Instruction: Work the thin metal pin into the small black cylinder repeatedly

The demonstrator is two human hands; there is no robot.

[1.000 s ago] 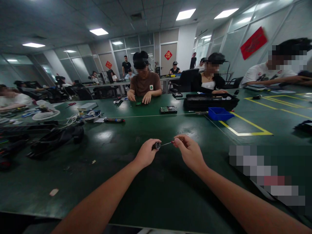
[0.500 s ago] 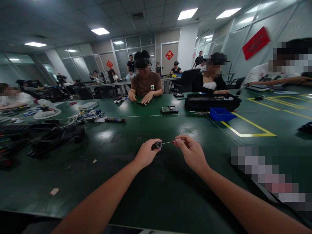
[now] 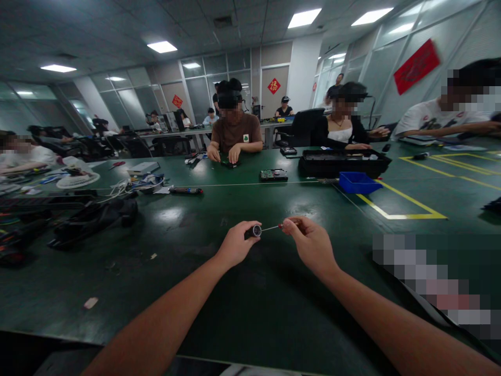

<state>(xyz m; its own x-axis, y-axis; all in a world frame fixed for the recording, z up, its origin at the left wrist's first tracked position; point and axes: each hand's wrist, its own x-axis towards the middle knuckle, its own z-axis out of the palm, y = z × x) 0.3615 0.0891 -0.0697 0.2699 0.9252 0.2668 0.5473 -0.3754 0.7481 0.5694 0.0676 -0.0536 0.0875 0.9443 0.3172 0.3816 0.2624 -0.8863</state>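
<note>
Well beyond the screwdriver (image 3: 271,227) sits a blue bin (image 3: 358,183).

Cylinder (image 3: 255,231) in the left hand (image 3: 235,245), rod (image 3: 271,228) in the right hand (image 3: 312,243) — circuit board (image 3: 273,175) beyond both, bin (image 3: 359,183) farther right

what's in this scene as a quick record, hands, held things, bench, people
left hand: holds dark cylinder, round end toward camera
right hand: holds thin tool, shaft pointing at cylinder
tip contact: cannot tell
surface: green table
farther right: blue bin, near side of black tray
across: person in brown top
</note>
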